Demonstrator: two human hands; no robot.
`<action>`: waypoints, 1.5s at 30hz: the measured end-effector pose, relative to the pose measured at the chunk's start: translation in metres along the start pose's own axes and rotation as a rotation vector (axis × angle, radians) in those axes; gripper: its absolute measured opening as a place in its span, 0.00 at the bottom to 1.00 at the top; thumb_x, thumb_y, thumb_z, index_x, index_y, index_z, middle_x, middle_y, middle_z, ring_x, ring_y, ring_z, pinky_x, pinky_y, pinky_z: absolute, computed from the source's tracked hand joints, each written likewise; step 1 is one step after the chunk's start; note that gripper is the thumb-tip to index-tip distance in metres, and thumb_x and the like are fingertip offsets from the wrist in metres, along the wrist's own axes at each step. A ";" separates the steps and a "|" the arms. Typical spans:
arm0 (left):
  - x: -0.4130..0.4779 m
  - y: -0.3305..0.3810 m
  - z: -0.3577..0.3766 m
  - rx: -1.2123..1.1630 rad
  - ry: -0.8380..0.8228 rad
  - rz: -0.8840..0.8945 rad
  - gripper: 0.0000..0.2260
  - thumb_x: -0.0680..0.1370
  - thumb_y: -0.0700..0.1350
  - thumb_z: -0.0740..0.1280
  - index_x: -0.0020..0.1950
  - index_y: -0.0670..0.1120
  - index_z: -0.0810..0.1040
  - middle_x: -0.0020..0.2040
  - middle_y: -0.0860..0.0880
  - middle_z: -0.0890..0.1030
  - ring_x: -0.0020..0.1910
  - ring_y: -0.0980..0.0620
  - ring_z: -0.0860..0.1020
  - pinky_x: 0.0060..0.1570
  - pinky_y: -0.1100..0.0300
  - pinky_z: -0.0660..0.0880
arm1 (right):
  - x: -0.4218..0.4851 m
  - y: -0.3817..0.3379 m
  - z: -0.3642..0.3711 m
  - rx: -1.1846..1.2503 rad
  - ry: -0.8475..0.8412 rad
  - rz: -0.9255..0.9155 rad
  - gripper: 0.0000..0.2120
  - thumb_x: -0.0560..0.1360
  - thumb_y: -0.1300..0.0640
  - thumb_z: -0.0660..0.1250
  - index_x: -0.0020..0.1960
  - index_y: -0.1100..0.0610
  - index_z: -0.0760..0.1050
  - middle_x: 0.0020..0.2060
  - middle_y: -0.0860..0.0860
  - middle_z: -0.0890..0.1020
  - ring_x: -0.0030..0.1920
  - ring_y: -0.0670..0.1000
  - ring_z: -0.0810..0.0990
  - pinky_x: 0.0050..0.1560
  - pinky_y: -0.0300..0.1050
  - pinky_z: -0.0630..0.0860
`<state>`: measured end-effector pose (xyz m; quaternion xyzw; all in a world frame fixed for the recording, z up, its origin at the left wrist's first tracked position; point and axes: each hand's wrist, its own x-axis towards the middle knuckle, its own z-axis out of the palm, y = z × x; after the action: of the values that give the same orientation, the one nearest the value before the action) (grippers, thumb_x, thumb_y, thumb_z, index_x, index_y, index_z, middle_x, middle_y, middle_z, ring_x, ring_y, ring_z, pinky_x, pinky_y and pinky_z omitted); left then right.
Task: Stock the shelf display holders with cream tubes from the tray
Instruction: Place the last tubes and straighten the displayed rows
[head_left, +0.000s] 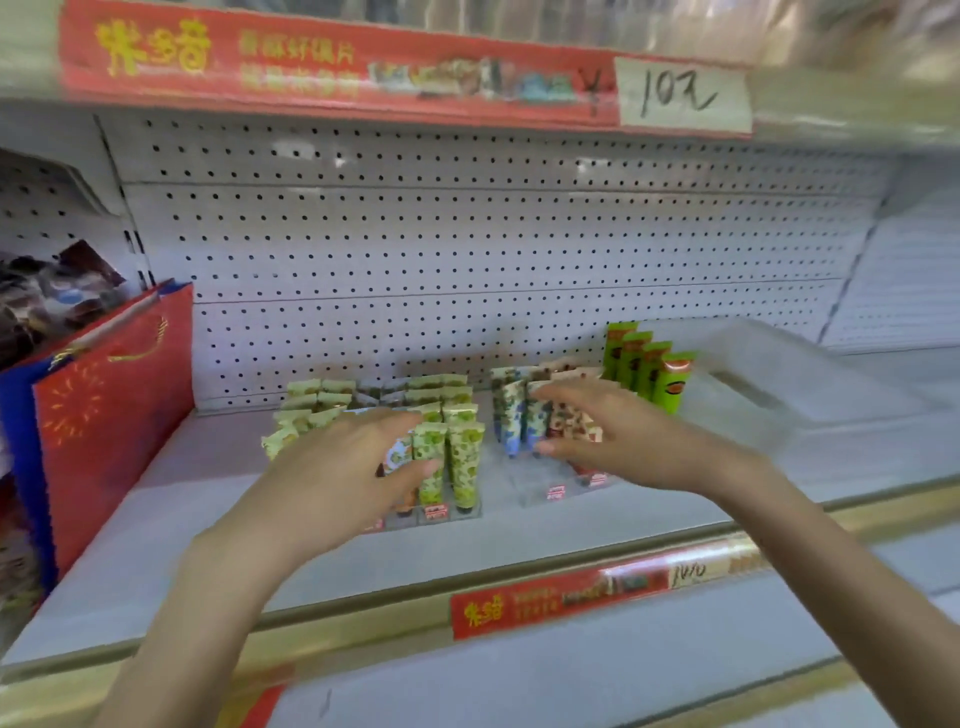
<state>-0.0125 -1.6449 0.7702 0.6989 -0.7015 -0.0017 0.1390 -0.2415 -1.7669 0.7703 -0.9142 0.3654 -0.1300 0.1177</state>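
head camera is smeared, so i'm calling this carefully. left hand (337, 467) is curled round a white-and-orange tube (397, 457), thumb underneath, right against the front row of green-leaf tubes (465, 457) in their clear holder (441, 514). right hand (613, 436) reaches over the blue floral tubes (511, 415) and the red-brown ones beside them, fingers fairly straight, thumb low. i cannot tell whether it pinches one. tall bright green tubes (649, 369) stand just behind it. a blurry clear shape at far right may be the tray (748, 384); not sure.

risks, as i judge them: these tubes stand upright and packed close, so a knuckle brushing a top could topple a whole row. the white-and-orange tube could land in the green-leaf slot. and the light holder may skid on the shelf (156, 519) if pushed.
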 end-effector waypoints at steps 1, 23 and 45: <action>0.008 0.007 -0.002 -0.006 0.013 0.027 0.25 0.76 0.63 0.55 0.72 0.59 0.61 0.72 0.59 0.64 0.69 0.56 0.65 0.59 0.60 0.65 | -0.008 0.009 -0.005 0.013 0.004 0.026 0.28 0.75 0.44 0.64 0.73 0.51 0.62 0.71 0.46 0.65 0.70 0.45 0.62 0.61 0.28 0.55; 0.182 0.230 0.063 0.118 0.109 0.000 0.31 0.72 0.71 0.46 0.72 0.61 0.59 0.73 0.62 0.61 0.65 0.57 0.71 0.61 0.56 0.68 | -0.078 0.276 -0.114 -0.397 -0.007 0.262 0.26 0.78 0.37 0.48 0.73 0.46 0.56 0.75 0.45 0.55 0.74 0.47 0.54 0.72 0.50 0.56; 0.240 0.292 0.086 0.263 0.032 -0.028 0.25 0.78 0.62 0.51 0.73 0.54 0.57 0.73 0.56 0.60 0.72 0.52 0.57 0.71 0.53 0.49 | 0.027 0.352 -0.104 -0.219 -0.273 0.310 0.23 0.80 0.49 0.56 0.73 0.54 0.58 0.71 0.53 0.64 0.67 0.55 0.67 0.62 0.48 0.67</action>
<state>-0.3123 -1.8899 0.7915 0.7209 -0.6834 0.0995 0.0573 -0.4801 -2.0466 0.7633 -0.8636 0.4939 0.0551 0.0846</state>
